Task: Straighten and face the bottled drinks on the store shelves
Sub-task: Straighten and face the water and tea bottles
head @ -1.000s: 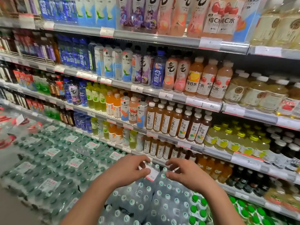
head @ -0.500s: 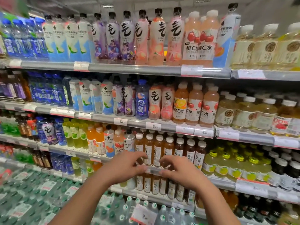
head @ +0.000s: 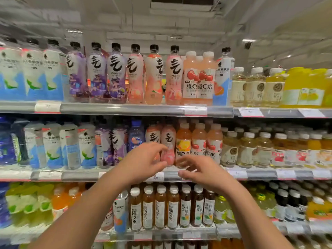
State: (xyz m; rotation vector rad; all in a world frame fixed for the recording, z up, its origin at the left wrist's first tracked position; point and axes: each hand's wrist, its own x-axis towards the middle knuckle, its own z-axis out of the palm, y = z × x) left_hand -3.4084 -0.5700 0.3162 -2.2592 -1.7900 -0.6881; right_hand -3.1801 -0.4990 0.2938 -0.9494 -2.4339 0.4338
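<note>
Head view, two hands (head: 143, 162) (head: 201, 172), three shelves (head: 125, 109)

Both hands (head: 172, 166) before the middle shelf (head: 125, 174), bottles (head: 168, 141) behind.

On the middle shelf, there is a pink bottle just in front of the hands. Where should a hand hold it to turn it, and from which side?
Grip the pink bottle at its narrow waist, coming straight from the front. It stands upright with bottles tight on both sides, so only the front is free. The left hand is nearest.
</note>
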